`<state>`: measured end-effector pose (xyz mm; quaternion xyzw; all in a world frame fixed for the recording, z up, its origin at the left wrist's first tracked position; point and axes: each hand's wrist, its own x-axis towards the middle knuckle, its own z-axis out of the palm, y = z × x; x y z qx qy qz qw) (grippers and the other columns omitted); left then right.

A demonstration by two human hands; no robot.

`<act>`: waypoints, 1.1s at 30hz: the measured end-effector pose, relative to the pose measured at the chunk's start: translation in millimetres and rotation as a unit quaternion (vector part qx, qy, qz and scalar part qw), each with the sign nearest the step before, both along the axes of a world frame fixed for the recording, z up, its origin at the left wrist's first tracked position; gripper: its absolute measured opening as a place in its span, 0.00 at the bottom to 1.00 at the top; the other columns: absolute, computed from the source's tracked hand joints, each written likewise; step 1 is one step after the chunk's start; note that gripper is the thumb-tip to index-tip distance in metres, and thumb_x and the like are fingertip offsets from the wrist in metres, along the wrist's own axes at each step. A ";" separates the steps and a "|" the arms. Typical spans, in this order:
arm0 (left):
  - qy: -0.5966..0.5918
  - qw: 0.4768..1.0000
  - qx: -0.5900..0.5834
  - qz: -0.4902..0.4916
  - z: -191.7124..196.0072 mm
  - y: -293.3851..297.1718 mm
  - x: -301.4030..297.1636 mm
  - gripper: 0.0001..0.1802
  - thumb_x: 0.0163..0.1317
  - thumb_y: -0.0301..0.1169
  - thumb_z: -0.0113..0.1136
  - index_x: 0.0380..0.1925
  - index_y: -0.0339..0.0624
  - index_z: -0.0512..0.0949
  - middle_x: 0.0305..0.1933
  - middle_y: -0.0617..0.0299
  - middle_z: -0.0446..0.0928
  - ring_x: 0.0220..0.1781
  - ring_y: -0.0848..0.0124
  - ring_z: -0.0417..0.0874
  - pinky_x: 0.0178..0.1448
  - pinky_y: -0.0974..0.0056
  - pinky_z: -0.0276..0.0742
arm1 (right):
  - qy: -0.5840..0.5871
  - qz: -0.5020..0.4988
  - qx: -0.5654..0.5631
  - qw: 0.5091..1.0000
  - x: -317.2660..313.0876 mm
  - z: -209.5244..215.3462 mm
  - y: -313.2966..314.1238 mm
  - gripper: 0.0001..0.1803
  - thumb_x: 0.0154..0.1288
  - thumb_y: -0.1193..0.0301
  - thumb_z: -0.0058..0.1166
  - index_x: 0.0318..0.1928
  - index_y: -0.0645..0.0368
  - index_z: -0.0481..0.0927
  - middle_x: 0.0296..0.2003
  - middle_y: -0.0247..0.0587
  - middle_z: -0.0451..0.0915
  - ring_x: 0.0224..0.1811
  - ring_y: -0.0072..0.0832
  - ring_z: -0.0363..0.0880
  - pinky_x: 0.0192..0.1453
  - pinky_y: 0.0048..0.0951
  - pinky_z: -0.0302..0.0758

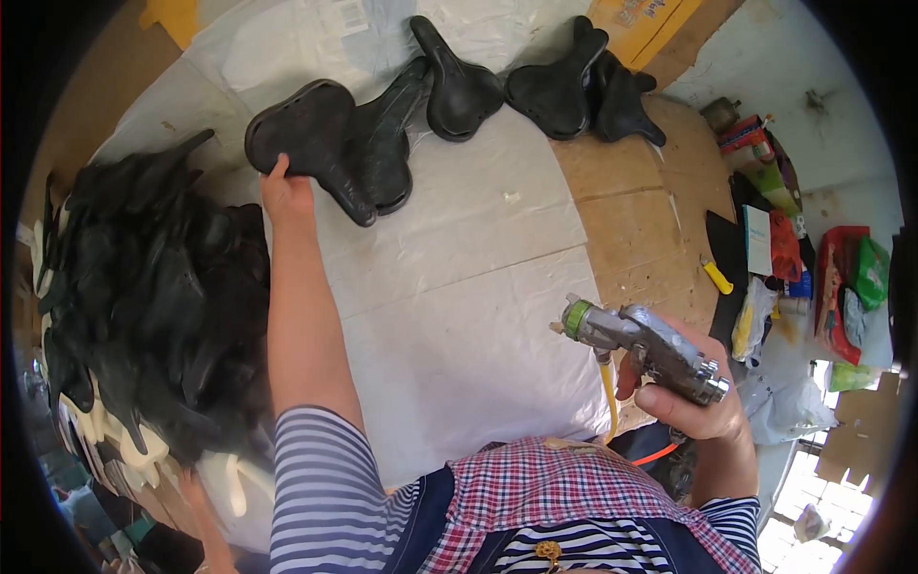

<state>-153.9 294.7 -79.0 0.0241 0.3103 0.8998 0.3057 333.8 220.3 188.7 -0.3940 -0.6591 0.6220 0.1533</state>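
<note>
My left hand (288, 198) reaches to the far left of the table and grips the edge of a black bicycle saddle (304, 126), thumb on its upper face. This saddle overlaps a second black saddle (390, 139). Further right along the far side lie another saddle (461, 94), a wide one (553, 96) and a saddle on its right (623, 100). In my right hand (693, 402), near the front right, is a metal spray gun (655, 352) with a green ring at its nozzle, pointing left. A yellow hose (609, 397) hangs below it.
A large heap of black saddle covers (158, 297) fills the left side, with pale saddle-shaped pieces (143, 450) under it. Another person's arm (206, 517) shows at lower left. White sheeting (459, 316) and cardboard (626, 201) cover the table. A yellow cutter (716, 275) and packets lie right.
</note>
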 end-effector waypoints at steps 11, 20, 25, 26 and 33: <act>0.150 0.948 -0.280 -0.005 -9.2 30.6 9.5 0.26 0.46 0.22 0.68 0.49 0.40 0.74 0.54 0.60 0.73 0.52 0.64 0.74 0.55 0.59 0.69 | -0.058 -0.195 0.104 0.974 45.8 0.7 41.8 0.37 0.51 0.69 0.60 0.62 0.65 0.63 0.35 0.43 0.76 0.36 0.26 0.75 0.42 0.27 0.74; -0.076 0.945 -0.290 -0.128 -34.6 4.9 25.9 0.22 0.54 0.33 0.66 0.49 0.40 0.73 0.51 0.58 0.73 0.52 0.64 0.73 0.53 0.62 0.71 | 0.089 -0.197 0.196 0.956 31.6 5.9 50.3 0.35 0.56 0.63 0.55 0.61 0.67 0.62 0.31 0.42 0.75 0.31 0.29 0.75 0.40 0.31 0.72; -0.101 0.969 -0.163 -0.157 -35.5 -34.9 33.9 0.23 0.53 0.27 0.62 0.51 0.36 0.72 0.55 0.55 0.73 0.55 0.58 0.74 0.62 0.54 0.69 | 0.010 -0.182 0.104 0.978 45.5 -23.5 58.9 0.32 0.58 0.67 0.54 0.62 0.66 0.62 0.33 0.41 0.75 0.34 0.28 0.75 0.42 0.30 0.74; -0.116 0.976 -0.130 -0.130 -31.7 -36.4 42.3 0.24 0.52 0.25 0.58 0.52 0.37 0.71 0.57 0.54 0.73 0.58 0.55 0.73 0.65 0.49 0.66 | 0.004 -0.180 0.096 0.979 48.3 -28.3 60.1 0.33 0.59 0.67 0.54 0.62 0.65 0.61 0.33 0.41 0.75 0.34 0.28 0.75 0.42 0.31 0.74; -0.057 0.965 0.001 -0.258 15.8 47.8 92.0 0.14 0.47 0.23 0.54 0.36 0.36 0.77 0.42 0.56 0.79 0.45 0.58 0.79 0.54 0.53 0.75 | 0.037 -0.168 0.067 0.983 63.1 -46.8 64.3 0.37 0.56 0.66 0.58 0.64 0.64 0.59 0.35 0.42 0.76 0.36 0.28 0.76 0.44 0.31 0.74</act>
